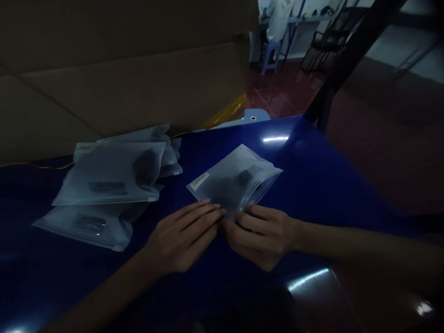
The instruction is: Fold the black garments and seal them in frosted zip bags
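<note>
A frosted plastic zip bag lies on the blue table in front of me, its zip end gaping toward the right. It carries a small white label near its left corner and dark printed lines. A dark shape shows faintly inside. My right hand has its fingers curled, pinching the bag's near corner by the zip. My left hand rests its extended fingers on the bag's near edge, its fingertips close to the right hand's; its thumb is hidden.
Several filled frosted zip bags are stacked at the left of the blue table. Behind stands a large cardboard box. A dark post rises past the table's far right corner. Farther back, a person sits on a blue stool.
</note>
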`<state>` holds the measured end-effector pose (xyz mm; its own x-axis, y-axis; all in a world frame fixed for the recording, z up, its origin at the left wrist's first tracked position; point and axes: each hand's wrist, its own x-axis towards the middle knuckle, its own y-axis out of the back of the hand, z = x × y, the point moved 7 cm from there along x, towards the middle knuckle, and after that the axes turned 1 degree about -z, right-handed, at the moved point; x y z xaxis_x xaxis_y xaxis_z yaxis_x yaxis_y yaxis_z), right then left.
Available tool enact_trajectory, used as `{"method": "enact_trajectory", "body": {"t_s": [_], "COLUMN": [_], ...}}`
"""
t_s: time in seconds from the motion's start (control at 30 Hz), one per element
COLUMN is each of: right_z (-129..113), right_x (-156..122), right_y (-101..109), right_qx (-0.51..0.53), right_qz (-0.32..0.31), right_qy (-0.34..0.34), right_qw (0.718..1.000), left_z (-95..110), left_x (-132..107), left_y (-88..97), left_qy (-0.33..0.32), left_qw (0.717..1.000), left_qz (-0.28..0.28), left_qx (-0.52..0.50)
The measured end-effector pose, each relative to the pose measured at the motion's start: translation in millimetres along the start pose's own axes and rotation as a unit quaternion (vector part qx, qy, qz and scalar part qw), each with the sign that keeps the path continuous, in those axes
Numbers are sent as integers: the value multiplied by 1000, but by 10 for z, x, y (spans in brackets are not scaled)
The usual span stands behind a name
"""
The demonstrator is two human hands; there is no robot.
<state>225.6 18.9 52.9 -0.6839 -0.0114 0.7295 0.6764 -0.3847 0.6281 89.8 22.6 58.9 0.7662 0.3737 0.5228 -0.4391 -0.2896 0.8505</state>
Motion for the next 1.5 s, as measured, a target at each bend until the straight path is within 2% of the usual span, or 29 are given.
{"method": "enact_trajectory", "body": {"t_s": [0.17, 0.27, 0.4, 0.53, 0.67, 0.87, 1.07, 1.17, 1.33, 1.43, 1.5], "right_z": [15, 74, 150, 219, 290, 499, 792, 842, 857, 850, 816], "right_x": [8, 14, 10, -22, -66, -194, -395, -444, -436, -399, -363], "right_y": [4, 14, -7, -46, -54, -92, -100, -94, -88, -110, -120], "right_qx": [1, -14, -57, -137, -200, -274, -317, -321, -301, -244, -177], "right_qz": [-15, -18, -48, -91, -114, -187, -273, -298, -302, -294, -280], "right_qy": [-14, -46, -68, -86, -113, -164, -231, -244, -248, -232, -217], "right_qw": [1000, 999, 995, 983, 966, 929, 879, 865, 870, 894, 918], "left_z": [-10, -78, -199, -246, -262, -293, -326, -328, -441, -518, -507], "left_x": [-33, -81, -147, -150, -122, -97, -82, -98, -166, -189, -183], "left_y": [-35, -83, -154, -149, -146, -123, -47, -34, -86, -110, -102], "left_qy": [16, 64, 135, 133, 129, 136, 157, 170, 213, 231, 215], "left_qw": [999, 996, 985, 989, 990, 990, 988, 984, 974, 969, 973], "left_qz": [15, 15, -21, -23, -13, -18, -9, -19, -63, -85, -83], "left_qx": [-25, -62, -102, -68, -50, -36, 11, 41, 44, 12, -28]}}
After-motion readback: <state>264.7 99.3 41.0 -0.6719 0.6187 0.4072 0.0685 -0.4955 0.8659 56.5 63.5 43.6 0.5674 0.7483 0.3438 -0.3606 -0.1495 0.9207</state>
